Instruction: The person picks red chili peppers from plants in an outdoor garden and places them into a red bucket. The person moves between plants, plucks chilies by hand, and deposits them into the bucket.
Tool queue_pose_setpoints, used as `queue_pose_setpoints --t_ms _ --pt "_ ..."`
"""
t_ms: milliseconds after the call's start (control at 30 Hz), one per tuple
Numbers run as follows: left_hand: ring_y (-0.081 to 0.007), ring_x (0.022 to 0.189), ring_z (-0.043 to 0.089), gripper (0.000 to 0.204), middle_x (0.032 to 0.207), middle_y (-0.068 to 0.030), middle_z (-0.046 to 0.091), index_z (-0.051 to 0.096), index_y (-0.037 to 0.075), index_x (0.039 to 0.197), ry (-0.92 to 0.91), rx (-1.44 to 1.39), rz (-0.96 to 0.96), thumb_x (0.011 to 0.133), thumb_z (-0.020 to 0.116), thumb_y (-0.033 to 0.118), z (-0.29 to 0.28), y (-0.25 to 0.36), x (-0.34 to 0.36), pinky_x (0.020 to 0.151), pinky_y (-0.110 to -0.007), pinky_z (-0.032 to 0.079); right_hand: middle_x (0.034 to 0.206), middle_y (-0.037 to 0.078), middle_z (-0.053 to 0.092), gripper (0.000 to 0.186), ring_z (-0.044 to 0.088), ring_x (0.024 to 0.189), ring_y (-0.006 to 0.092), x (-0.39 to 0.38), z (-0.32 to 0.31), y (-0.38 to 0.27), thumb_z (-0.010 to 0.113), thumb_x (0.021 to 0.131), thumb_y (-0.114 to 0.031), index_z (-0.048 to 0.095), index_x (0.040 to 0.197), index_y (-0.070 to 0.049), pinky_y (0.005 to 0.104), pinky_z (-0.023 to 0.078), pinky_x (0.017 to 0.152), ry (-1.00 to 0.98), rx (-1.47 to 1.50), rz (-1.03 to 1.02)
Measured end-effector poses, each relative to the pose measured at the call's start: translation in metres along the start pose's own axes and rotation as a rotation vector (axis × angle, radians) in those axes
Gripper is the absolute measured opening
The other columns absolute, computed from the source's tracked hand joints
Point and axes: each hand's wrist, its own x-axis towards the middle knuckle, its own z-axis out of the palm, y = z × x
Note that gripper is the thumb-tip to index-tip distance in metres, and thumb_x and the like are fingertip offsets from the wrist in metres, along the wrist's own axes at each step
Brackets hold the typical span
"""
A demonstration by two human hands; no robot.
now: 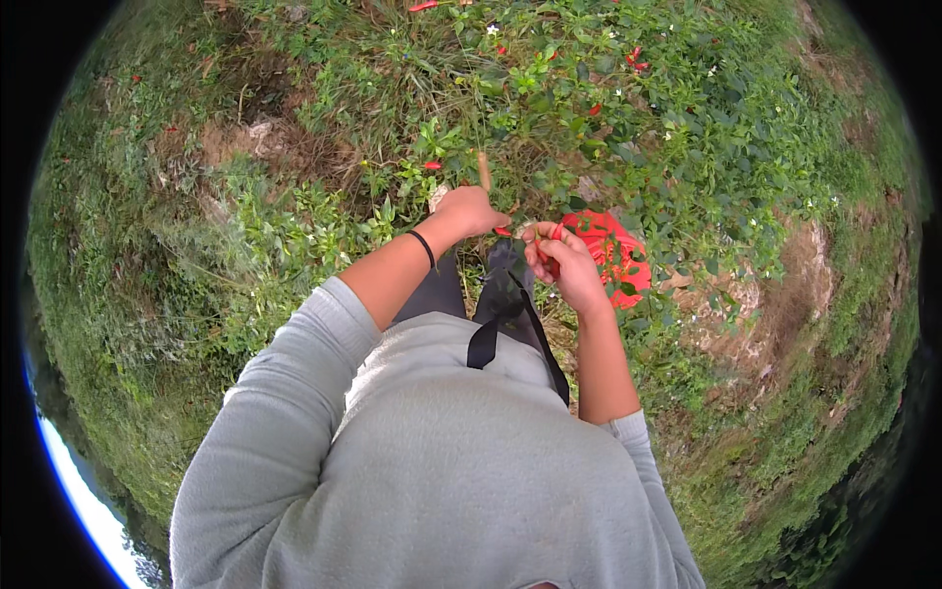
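Observation:
My left hand [465,210] reaches in over the plants with its fingers closed on a red chili pepper [502,232], whose end shows at the fingertips. Close beside it, my right hand [571,267] is closed too, and red chili peppers [556,233] show between thumb and fingers; how many cannot be made out. A red plastic bag [631,257] lies just right of my right hand, partly covered by leaves. Green leaves and stems of a pepper plant [579,204] stand between and around both hands.
More red chili peppers [636,63] hang among the leafy plants ahead, with one pepper [432,166] just beyond my left hand. A light brown stick [484,171] stands there. Black straps [483,346] hang at my waist. Bare soil [785,285] shows on the right.

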Motion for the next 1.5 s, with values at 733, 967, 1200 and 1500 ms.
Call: queue_pose_setpoints --t_ms 733,967,1200,1500 --pt "-0.0131 0.067 0.055 0.027 0.079 -0.0034 0.057 0.062 0.003 0.097 -0.088 -0.753 0.358 0.075 0.047 -0.003 -0.019 -0.063 -0.008 0.057 -0.025 0.042 0.065 0.008 0.056 0.025 0.052 0.049 0.013 -0.023 0.009 0.001 0.041 0.092 -0.024 0.051 0.095 -0.002 0.02 0.031 0.038 -0.124 0.391 -0.142" --pt "-0.0134 0.076 0.055 0.015 0.083 -0.0056 0.062 0.065 0.002 0.085 0.13 -0.403 0.057 0.077 0.063 0.015 -0.053 -0.113 -0.075 0.07 -0.028 0.044 0.073 0.01 0.056 0.015 0.044 0.048 0.0107 -0.018 0.012 0.018 0.041 0.084 -0.012 0.051 0.087 -0.001 0.0203 0.03 0.038 -0.098 0.392 -0.035" --pt "-0.0257 0.07 0.06 0.023 0.078 -0.0112 0.064 0.065 0.009 0.091 -0.002 -0.264 0.23 0.073 0.068 0.024 0.018 -0.154 -0.085 0.064 -0.034 0.048 0.062 -0.001 0.046 0.015 0.035 0.046 0.0052 -0.014 0.037 0.014 0.049 0.086 -0.016 0.054 0.088 -0.002 0.0181 0.024 0.038 -0.057 0.203 0.065" --pt "-0.0339 0.075 0.059 0.03 0.078 -0.0149 0.062 0.064 0.007 0.081 0.06 0.09 0.295 0.083 0.056 0.036 0.018 -0.094 -0.097 0.065 -0.042 0.047 0.075 0.009 0.062 0.025 0.062 0.071 0.0285 0.017 0.076 0.04 0.058 0.077 -0.021 0.063 0.101 -0.017 0.0374 0.05 0.06 0.122 -1.424 -0.463"
